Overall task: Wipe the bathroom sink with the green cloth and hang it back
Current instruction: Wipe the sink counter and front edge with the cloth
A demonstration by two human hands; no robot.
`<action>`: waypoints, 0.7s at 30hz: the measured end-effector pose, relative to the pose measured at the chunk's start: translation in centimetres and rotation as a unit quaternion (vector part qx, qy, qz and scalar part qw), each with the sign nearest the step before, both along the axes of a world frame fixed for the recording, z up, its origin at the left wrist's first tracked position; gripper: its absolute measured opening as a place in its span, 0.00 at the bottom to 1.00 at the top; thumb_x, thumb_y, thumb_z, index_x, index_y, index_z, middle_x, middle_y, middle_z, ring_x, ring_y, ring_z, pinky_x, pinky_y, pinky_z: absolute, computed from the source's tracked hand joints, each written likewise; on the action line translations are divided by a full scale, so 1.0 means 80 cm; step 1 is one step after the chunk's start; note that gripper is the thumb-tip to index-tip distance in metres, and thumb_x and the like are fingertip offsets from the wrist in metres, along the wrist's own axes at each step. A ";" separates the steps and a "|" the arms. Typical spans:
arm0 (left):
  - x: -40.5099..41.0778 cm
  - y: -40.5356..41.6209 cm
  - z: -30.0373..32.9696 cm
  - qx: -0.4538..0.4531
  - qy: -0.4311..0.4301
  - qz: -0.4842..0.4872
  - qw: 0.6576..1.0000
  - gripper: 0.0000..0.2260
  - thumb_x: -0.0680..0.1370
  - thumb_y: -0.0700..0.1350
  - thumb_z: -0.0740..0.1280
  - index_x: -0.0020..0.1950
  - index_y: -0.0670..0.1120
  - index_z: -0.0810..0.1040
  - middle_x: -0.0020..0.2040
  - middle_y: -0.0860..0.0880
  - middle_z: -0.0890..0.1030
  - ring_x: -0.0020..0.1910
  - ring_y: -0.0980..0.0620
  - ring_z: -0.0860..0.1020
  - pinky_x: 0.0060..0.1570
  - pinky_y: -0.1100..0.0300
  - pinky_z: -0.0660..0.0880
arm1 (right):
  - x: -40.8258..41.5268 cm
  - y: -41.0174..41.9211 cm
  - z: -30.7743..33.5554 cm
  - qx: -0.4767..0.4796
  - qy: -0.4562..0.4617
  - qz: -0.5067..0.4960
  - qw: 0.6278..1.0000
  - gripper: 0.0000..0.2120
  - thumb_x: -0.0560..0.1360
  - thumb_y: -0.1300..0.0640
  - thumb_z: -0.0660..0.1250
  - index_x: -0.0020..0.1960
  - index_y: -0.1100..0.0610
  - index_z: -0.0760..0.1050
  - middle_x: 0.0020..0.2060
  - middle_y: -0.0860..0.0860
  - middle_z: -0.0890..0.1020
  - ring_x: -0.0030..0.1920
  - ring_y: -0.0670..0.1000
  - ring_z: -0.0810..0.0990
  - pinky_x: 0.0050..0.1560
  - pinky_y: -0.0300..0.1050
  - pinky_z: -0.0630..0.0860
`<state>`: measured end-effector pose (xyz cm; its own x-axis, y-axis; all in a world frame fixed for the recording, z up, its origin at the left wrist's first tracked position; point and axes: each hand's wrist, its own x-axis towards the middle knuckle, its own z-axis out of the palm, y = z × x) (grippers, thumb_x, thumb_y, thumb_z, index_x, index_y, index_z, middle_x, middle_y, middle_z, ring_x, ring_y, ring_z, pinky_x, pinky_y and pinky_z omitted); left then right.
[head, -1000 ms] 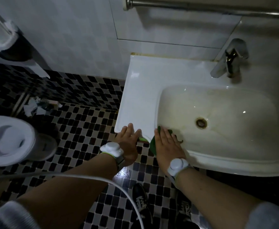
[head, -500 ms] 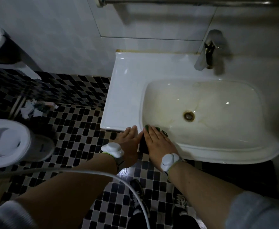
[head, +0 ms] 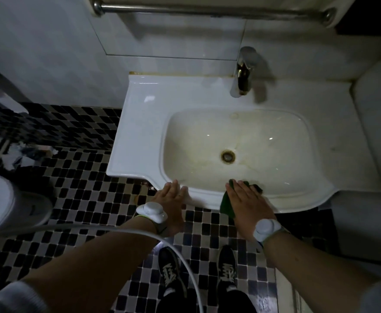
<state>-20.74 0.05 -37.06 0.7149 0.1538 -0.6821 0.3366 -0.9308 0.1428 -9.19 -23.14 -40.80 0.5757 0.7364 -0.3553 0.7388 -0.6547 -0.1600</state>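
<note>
Pressing down with my right hand (head: 247, 203), I have the green cloth (head: 226, 205) flat under my palm on the front rim of the sink (head: 140, 136). My fingers are stretched out and lie close together, not curled around anything; the cloth is pinned beneath them rather than pinched. A dark green fold hangs over the rim's outer edge beside my thumb, and a little more of it peeks out past my fingertips, just inside the basin.

My left hand (head: 170, 199) rests open on the same front rim, further left, where the rim curves back toward the flat counter part. Its fingers are straight and together, holding nothing. The two hands are near each other but apart, with bare white rim between them.

Yellowish staining runs across the basin around the drain (head: 228, 156), which sits in the middle. The tap (head: 243, 71) stands at the back edge against the tiled wall, and a metal bar (head: 207, 11) runs along the wall above it.

Each wrist carries a white round band. A pale hose (head: 180, 251) arcs across my left forearm. Below, my dark shoes (head: 170, 271) stand on the checkered floor (head: 83, 199), and a toilet (head: 2, 199) shows at the left edge.
</note>
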 end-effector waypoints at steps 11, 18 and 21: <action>0.008 -0.017 -0.001 0.020 0.029 0.036 0.999 0.35 0.79 0.49 0.57 0.80 0.54 0.40 0.81 0.47 0.39 0.80 0.45 0.41 0.78 0.45 0.46 | -0.052 0.103 -0.005 -0.008 0.009 -0.051 0.999 0.31 0.80 0.53 0.50 0.79 0.57 0.44 0.79 0.56 0.49 0.78 0.58 0.46 0.77 0.57 0.42; 0.012 -0.025 0.005 0.027 0.069 0.030 0.997 0.41 0.75 0.52 0.61 0.80 0.54 0.37 0.80 0.48 0.35 0.79 0.47 0.38 0.78 0.44 0.49 | -0.052 0.112 -0.017 0.055 0.019 0.005 0.998 0.32 0.78 0.46 0.55 0.79 0.55 0.52 0.78 0.54 0.58 0.77 0.56 0.55 0.76 0.54 0.50; 0.021 -0.046 0.008 0.064 0.060 0.007 0.996 0.36 0.79 0.52 0.59 0.80 0.56 0.38 0.80 0.42 0.38 0.79 0.41 0.41 0.78 0.45 0.48 | -0.029 0.070 -0.016 0.069 0.009 0.022 0.997 0.35 0.78 0.50 0.58 0.80 0.53 0.46 0.79 0.53 0.52 0.79 0.54 0.49 0.77 0.51 0.43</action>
<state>-19.08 -3.62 -36.39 0.6261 0.2551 -0.7368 0.3579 -0.9336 -0.0191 -11.50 -17.51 -42.06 0.5367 0.8033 -0.2583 0.7621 -0.5929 -0.2601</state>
